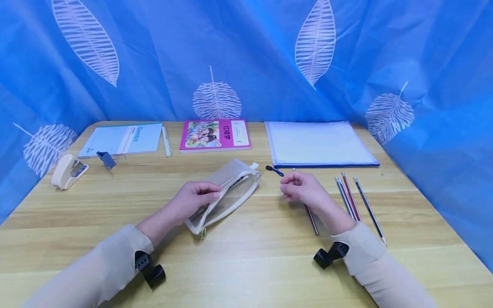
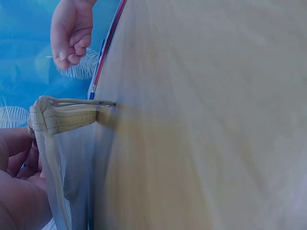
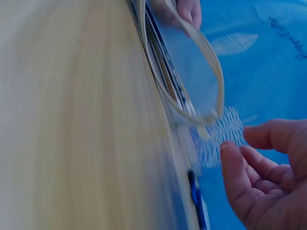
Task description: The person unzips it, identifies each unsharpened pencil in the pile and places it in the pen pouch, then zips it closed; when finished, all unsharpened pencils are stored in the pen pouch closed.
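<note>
A pale mesh zip pouch (image 1: 231, 209) lies in the middle of the table with its mouth spread open. My left hand (image 1: 194, 201) pinches the pouch's near-left rim between thumb and fingers; in the left wrist view the thumb side is partly hidden behind the mesh. Inside the pouch, the right wrist view shows several slim pencil-like things (image 3: 165, 62). To the right of the pouch, my right hand (image 1: 304, 188) hovers with loosely bent fingers and nothing between them. A dark red pencil (image 1: 312, 220) lies partly hidden under that hand, with a small black-and-blue item (image 1: 274, 170) beyond its fingertips.
Several pencils (image 1: 348, 194) lie right of my right hand. Along the back are a white board-like folder (image 1: 316, 141), a pink book (image 1: 215, 136), a pen (image 1: 166, 141) and a notebook (image 1: 115, 139). A blue binder clip (image 1: 106, 159) and white stapler (image 1: 68, 172) sit left.
</note>
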`<move>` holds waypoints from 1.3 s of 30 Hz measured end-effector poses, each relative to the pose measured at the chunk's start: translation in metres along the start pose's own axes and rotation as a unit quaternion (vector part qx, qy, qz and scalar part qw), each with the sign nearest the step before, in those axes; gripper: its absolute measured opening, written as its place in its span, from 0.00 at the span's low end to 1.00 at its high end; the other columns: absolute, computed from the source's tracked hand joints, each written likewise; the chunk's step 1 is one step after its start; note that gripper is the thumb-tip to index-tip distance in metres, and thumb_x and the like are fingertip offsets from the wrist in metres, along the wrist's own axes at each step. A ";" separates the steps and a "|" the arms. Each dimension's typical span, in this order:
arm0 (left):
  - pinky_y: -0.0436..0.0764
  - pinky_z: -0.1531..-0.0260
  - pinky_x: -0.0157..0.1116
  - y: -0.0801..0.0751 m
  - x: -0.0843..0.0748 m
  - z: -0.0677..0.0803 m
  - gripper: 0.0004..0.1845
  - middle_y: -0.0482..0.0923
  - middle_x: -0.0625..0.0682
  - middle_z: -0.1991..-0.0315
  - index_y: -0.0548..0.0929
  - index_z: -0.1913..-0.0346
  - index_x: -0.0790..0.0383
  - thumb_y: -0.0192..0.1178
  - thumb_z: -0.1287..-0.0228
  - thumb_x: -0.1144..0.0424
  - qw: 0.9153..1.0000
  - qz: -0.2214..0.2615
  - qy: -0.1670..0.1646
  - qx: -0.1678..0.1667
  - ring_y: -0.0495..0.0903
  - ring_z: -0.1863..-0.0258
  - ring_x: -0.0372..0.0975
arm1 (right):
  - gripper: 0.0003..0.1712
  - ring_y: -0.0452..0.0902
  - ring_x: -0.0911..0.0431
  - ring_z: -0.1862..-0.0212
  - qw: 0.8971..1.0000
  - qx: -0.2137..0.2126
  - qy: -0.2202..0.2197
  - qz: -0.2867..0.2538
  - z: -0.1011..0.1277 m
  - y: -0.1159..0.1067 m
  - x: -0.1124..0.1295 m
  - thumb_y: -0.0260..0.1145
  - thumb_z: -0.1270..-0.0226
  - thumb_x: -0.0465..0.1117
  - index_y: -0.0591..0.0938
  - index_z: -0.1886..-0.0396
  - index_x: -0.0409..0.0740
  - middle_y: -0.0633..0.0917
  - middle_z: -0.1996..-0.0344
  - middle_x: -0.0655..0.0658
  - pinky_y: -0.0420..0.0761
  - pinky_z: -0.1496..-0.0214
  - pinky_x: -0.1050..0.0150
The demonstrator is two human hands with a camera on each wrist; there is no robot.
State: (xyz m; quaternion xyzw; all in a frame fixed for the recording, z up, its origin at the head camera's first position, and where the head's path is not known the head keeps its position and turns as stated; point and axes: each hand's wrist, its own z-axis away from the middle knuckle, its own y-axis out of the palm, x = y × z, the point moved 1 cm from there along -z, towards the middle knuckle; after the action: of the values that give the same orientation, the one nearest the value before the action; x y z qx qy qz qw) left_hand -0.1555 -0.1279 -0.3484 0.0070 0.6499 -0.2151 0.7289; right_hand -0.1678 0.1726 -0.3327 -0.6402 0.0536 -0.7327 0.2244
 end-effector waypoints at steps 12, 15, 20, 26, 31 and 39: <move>0.73 0.60 0.33 -0.003 -0.002 0.003 0.14 0.76 0.59 0.48 0.81 0.50 0.66 0.58 0.37 0.66 1.000 -0.019 -0.008 -0.006 0.72 0.56 0.43 | 0.21 0.73 0.55 0.71 0.962 -0.053 0.006 0.267 0.011 -0.043 -0.017 0.68 0.44 0.43 0.77 0.54 0.37 0.79 0.69 0.44 0.73 0.70 0.63; 0.73 0.61 0.32 -0.004 -0.001 0.003 0.14 0.77 0.58 0.50 0.81 0.50 0.66 0.58 0.37 0.66 1.000 -0.020 -0.010 -0.008 0.72 0.58 0.41 | 0.22 0.73 0.56 0.74 0.957 -0.039 0.013 0.286 0.011 -0.044 -0.020 0.70 0.46 0.44 0.77 0.55 0.37 0.78 0.72 0.45 0.72 0.72 0.63; 0.74 0.65 0.31 -0.003 -0.001 0.003 0.14 0.78 0.56 0.53 0.81 0.50 0.67 0.58 0.37 0.66 1.000 -0.015 -0.009 -0.007 0.71 0.62 0.39 | 0.22 0.74 0.57 0.78 0.955 -0.010 0.025 0.294 0.009 -0.042 -0.024 0.71 0.47 0.43 0.77 0.55 0.37 0.77 0.76 0.45 0.72 0.74 0.63; 0.74 0.63 0.32 -0.003 0.000 0.002 0.14 0.78 0.57 0.51 0.81 0.50 0.66 0.58 0.37 0.65 1.000 -0.017 -0.004 -0.006 0.72 0.61 0.38 | 0.27 0.75 0.57 0.77 0.956 0.016 0.060 0.287 0.003 -0.039 -0.022 0.69 0.47 0.37 0.72 0.48 0.32 0.78 0.73 0.44 0.76 0.73 0.63; 0.74 0.63 0.32 -0.002 0.000 0.001 0.14 0.78 0.57 0.52 0.81 0.50 0.66 0.58 0.37 0.66 1.000 -0.018 -0.006 -0.007 0.72 0.61 0.39 | 0.29 0.77 0.56 0.75 0.966 0.027 0.087 0.244 0.001 -0.038 -0.021 0.64 0.49 0.32 0.69 0.45 0.28 0.80 0.69 0.40 0.79 0.72 0.63; 0.75 0.63 0.32 -0.002 -0.002 0.000 0.14 0.77 0.58 0.50 0.80 0.50 0.67 0.58 0.38 0.66 1.000 -0.017 -0.010 -0.004 0.73 0.61 0.39 | 0.31 0.79 0.60 0.70 0.995 -0.020 0.069 -0.072 0.004 -0.046 -0.019 0.57 0.41 0.28 0.60 0.38 0.26 0.78 0.69 0.46 0.81 0.64 0.67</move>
State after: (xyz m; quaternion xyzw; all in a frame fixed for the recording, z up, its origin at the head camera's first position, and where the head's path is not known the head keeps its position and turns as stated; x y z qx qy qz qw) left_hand -0.1563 -0.1288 -0.3465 -0.0089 0.6433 -0.2247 0.7319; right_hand -0.1739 0.2220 -0.3329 -0.5945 0.0370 -0.7884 0.1539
